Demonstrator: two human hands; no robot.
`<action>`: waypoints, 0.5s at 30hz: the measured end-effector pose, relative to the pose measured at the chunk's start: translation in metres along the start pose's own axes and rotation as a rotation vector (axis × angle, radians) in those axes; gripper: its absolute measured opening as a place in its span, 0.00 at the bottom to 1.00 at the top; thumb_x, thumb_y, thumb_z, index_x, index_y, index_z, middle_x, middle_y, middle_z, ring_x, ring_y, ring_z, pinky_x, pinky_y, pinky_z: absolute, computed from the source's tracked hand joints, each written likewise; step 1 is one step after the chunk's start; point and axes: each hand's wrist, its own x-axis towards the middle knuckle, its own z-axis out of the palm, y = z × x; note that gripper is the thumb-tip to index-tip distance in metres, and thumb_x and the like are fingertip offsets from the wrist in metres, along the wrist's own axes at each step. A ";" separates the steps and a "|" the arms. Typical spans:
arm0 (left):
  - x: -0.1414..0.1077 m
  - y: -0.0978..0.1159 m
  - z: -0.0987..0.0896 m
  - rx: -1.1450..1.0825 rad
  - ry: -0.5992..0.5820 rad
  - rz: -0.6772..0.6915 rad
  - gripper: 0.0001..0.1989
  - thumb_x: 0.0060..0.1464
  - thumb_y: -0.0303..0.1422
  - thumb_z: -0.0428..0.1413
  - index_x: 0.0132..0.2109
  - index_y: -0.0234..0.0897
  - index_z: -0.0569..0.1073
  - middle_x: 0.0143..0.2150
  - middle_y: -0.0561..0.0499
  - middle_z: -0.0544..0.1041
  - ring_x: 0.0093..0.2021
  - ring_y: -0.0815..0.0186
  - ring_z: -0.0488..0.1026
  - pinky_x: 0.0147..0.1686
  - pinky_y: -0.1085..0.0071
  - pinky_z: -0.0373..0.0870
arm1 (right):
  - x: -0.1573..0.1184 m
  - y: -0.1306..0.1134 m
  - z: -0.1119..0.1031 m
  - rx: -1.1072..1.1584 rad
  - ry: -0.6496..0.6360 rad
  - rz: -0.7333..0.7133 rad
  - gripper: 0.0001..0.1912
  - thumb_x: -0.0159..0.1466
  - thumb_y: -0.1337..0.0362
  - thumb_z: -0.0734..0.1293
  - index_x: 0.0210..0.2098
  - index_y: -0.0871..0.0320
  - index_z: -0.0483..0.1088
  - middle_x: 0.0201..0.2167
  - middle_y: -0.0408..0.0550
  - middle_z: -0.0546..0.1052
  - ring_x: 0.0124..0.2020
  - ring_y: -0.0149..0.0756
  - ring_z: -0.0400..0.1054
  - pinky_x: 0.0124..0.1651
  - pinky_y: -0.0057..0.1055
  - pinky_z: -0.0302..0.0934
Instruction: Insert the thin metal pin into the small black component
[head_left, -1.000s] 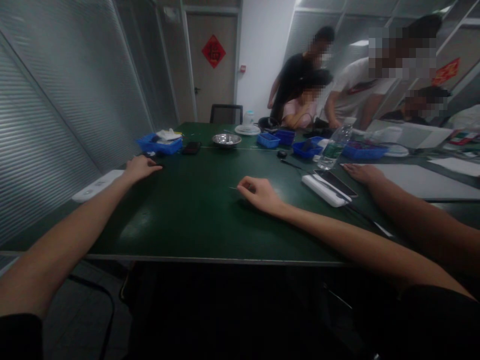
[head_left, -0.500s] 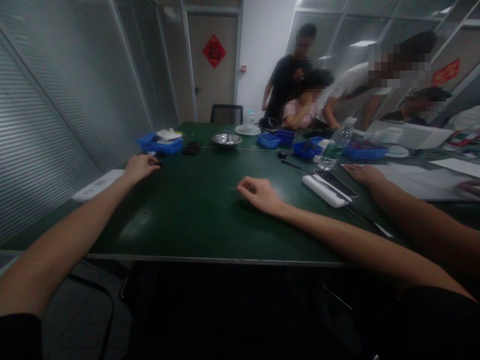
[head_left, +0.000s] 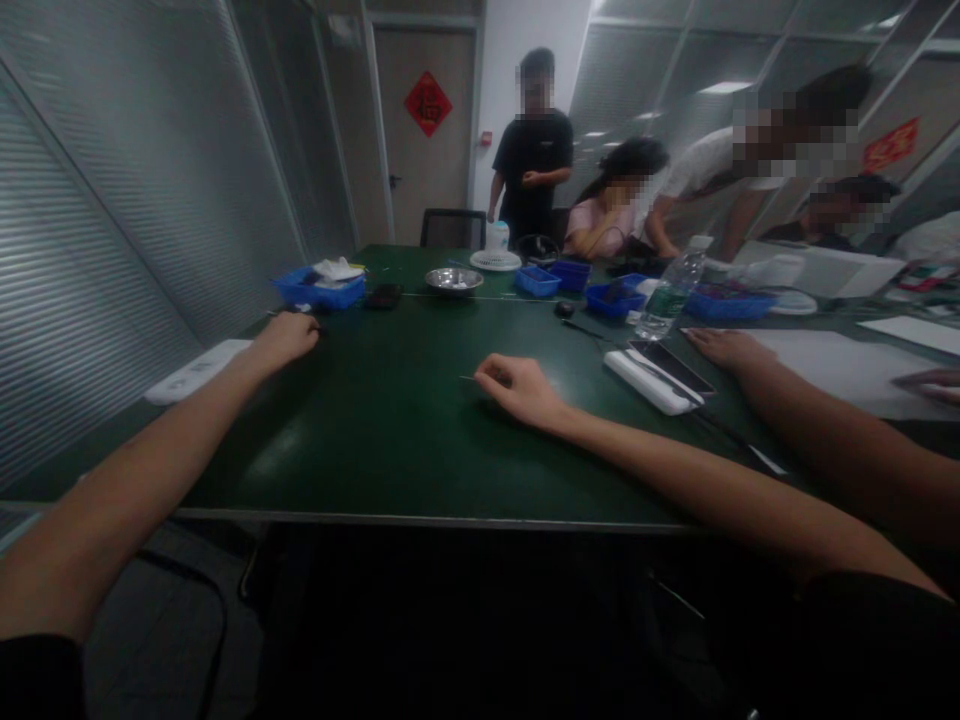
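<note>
My right hand (head_left: 521,390) rests on the green table (head_left: 360,420), thumb and forefinger pinched together. From the pinch a thin, pale, needle-like piece (head_left: 466,378) points left. Over at the table's left side, my left hand (head_left: 289,337) is closed, its fingers curled downward. A small dark thing shows at its fingertips, too blurred to name. Just beyond that hand stands a blue basket (head_left: 322,292) with white, crumpled material in it. A white power strip (head_left: 199,372) lies beside the left forearm.
A steel bowl (head_left: 454,282) and a dark wallet-like item (head_left: 384,296) sit farther back. To the right are a white box-shaped device (head_left: 652,382), a phone (head_left: 670,367), a plastic bottle (head_left: 673,290) and a neighbour's hand (head_left: 724,347) on paper. Several people are around the far side.
My left hand has turned slightly over, its fingers now lower and more curled. My right hand stays put. A person in black at the back has moved left; the neighbour's paper lies flatter.
</note>
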 end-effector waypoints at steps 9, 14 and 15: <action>-0.001 0.000 -0.005 -0.123 0.053 -0.069 0.14 0.62 0.32 0.59 0.50 0.32 0.84 0.45 0.41 0.83 0.43 0.55 0.77 0.52 0.63 0.70 | -0.001 -0.003 -0.002 0.028 -0.012 0.009 0.10 0.72 0.60 0.65 0.42 0.59 0.76 0.36 0.48 0.79 0.34 0.34 0.71 0.37 0.29 0.61; -0.001 -0.004 -0.004 -0.232 0.107 -0.155 0.13 0.61 0.33 0.63 0.50 0.35 0.84 0.46 0.45 0.84 0.43 0.57 0.78 0.51 0.65 0.70 | -0.001 -0.003 -0.002 0.032 -0.020 0.009 0.10 0.72 0.60 0.65 0.42 0.59 0.76 0.35 0.47 0.79 0.33 0.34 0.70 0.36 0.29 0.61; -0.001 -0.005 -0.004 -0.253 0.116 -0.165 0.12 0.60 0.33 0.64 0.50 0.36 0.84 0.46 0.45 0.84 0.44 0.57 0.78 0.52 0.65 0.70 | -0.001 -0.003 -0.002 0.034 -0.017 0.007 0.10 0.72 0.60 0.65 0.42 0.59 0.76 0.35 0.47 0.79 0.33 0.33 0.70 0.36 0.29 0.61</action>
